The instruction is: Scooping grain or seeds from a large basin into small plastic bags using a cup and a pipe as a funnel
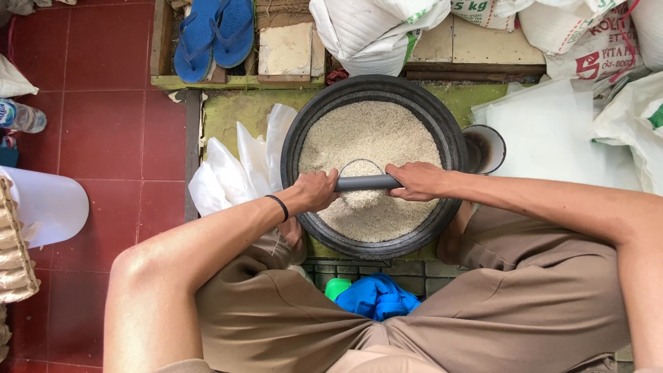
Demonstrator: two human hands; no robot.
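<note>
Both hands, left hand (315,190) and right hand (415,181), clasp a smooth grey pipe (366,183) over grainy rice (373,138).

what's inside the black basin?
The black basin is nearly full of white rice. A heaped round measuring cup sits in it; the left hand and right hand press a grey tube across it. The basin's bottom is covered.

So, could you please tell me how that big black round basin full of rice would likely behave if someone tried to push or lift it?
The big black round basin is probably heavy, since white rice grains fill it nearly to the rim. It looks wide and low, so it seems unlikely to tip. The loose grains would probably shift or spill if it were tilted.
</note>
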